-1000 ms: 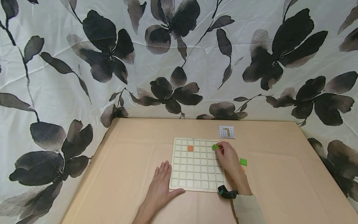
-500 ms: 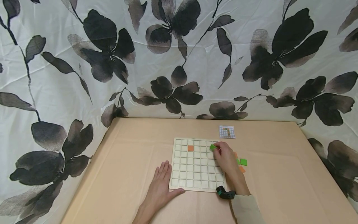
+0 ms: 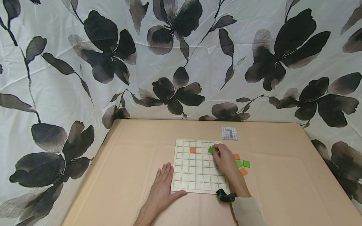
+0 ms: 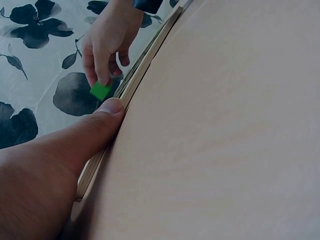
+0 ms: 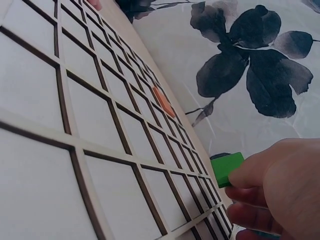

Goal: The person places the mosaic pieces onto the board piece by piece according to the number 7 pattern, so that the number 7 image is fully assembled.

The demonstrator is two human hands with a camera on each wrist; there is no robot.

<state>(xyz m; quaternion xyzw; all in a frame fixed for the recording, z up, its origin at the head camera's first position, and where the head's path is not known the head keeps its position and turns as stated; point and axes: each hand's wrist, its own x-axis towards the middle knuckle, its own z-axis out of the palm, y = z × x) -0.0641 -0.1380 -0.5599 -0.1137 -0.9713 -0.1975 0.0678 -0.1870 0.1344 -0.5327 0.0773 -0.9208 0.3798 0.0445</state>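
My right hand (image 3: 223, 157) pinches a green square tile (image 5: 226, 169) between thumb and fingertips, over the upper right squares of the grid board (image 3: 195, 190). The board is pale wood, divided by raised strips into square recesses. One orange tile (image 3: 192, 149) lies in a recess in its second row, left of the middle. At the board's left lower corner rests my left hand (image 3: 161, 185), fingers straight along the left side. Its thumb (image 4: 107, 112) lies against the near edge in the left wrist view.
Right of the board lie loose tiles: two orange, one of them an orange tile (image 3: 243, 171) set askew, and two green, including a green tile (image 3: 246, 164). A small card (image 3: 229, 133) with a printed grid pattern lies behind the board. A floral cloth (image 3: 181, 62) hangs behind the table.
My right hand has moved left over the board with the green tile, uncovering loose tiles at the right. The left hand has stayed in place.
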